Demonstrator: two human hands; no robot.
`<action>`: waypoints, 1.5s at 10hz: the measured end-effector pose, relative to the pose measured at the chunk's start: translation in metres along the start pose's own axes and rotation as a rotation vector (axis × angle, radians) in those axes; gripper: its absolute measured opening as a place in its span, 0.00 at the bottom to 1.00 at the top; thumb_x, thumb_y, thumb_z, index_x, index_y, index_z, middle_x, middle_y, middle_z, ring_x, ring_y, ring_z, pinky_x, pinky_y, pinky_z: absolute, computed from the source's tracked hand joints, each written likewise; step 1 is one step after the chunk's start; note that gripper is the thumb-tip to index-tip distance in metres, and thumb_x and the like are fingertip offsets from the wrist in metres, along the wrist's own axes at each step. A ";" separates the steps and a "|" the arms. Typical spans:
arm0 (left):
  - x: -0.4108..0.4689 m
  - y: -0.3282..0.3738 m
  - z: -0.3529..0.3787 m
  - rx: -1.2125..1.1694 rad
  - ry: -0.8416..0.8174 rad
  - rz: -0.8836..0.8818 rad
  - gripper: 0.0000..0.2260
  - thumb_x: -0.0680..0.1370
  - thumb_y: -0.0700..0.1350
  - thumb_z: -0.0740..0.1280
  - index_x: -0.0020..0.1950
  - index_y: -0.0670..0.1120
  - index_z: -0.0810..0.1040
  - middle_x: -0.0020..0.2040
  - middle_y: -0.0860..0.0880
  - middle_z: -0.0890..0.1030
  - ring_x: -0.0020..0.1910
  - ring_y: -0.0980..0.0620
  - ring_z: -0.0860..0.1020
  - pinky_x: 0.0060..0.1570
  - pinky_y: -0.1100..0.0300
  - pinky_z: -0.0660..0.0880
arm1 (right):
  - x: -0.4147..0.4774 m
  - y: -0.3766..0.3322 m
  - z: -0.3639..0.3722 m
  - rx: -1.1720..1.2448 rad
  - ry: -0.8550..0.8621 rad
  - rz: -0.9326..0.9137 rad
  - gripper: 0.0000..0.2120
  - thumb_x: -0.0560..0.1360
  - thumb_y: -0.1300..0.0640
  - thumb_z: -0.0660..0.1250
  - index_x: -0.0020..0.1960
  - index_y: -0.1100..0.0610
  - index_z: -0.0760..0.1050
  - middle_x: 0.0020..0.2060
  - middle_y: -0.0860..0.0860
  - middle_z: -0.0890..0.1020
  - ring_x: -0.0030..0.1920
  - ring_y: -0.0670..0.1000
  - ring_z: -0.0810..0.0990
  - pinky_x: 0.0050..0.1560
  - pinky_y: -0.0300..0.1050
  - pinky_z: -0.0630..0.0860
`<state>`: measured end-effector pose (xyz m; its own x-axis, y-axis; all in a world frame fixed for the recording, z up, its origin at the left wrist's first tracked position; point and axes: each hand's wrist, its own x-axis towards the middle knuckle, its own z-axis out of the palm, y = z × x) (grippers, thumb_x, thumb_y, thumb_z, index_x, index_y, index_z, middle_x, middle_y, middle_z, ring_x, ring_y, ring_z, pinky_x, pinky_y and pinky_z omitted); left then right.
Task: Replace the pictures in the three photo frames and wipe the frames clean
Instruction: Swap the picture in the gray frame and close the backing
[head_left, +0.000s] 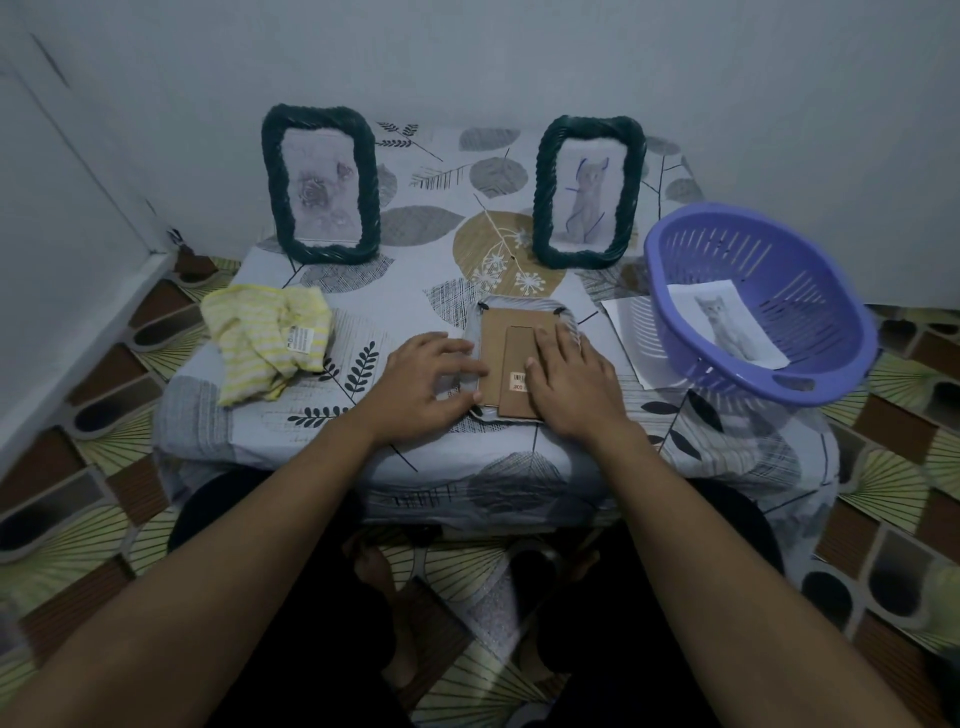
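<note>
Left grip (426, 379) and right grip (566, 379), fingers flat and apart, press on face-down photo frame (496, 338); yellow cloth (265, 343) left of left grip.

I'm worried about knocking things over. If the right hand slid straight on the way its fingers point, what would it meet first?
Likely the black tab at the far rim of the face-down frame under the right hand. Past it, perhaps the standing cat frame; depth unclear.
</note>
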<state>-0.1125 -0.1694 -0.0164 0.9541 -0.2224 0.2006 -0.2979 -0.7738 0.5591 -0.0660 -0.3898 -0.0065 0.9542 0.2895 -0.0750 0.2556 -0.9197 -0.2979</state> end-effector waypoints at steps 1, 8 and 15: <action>-0.001 -0.001 -0.008 -0.009 -0.021 0.060 0.18 0.73 0.63 0.66 0.56 0.55 0.85 0.64 0.51 0.79 0.66 0.52 0.70 0.63 0.58 0.64 | 0.000 -0.001 -0.002 -0.012 -0.013 0.006 0.28 0.84 0.42 0.44 0.82 0.49 0.47 0.81 0.52 0.48 0.80 0.56 0.47 0.77 0.53 0.46; 0.022 0.028 -0.028 0.210 -0.266 0.095 0.08 0.76 0.52 0.72 0.53 0.55 0.87 0.50 0.57 0.86 0.52 0.53 0.80 0.72 0.54 0.60 | -0.001 -0.002 -0.003 -0.022 -0.026 0.003 0.27 0.84 0.43 0.43 0.82 0.49 0.47 0.81 0.53 0.47 0.80 0.57 0.47 0.77 0.54 0.46; 0.014 0.031 -0.021 0.329 -0.126 0.146 0.10 0.75 0.62 0.70 0.49 0.59 0.86 0.43 0.61 0.83 0.50 0.58 0.68 0.49 0.55 0.54 | 0.000 -0.002 -0.002 -0.027 -0.024 0.001 0.28 0.84 0.43 0.44 0.82 0.49 0.47 0.81 0.53 0.48 0.80 0.57 0.48 0.77 0.54 0.46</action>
<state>-0.1093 -0.1839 0.0210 0.9046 -0.4003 0.1469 -0.4251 -0.8728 0.2396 -0.0663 -0.3889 -0.0037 0.9506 0.2944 -0.0984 0.2589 -0.9269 -0.2716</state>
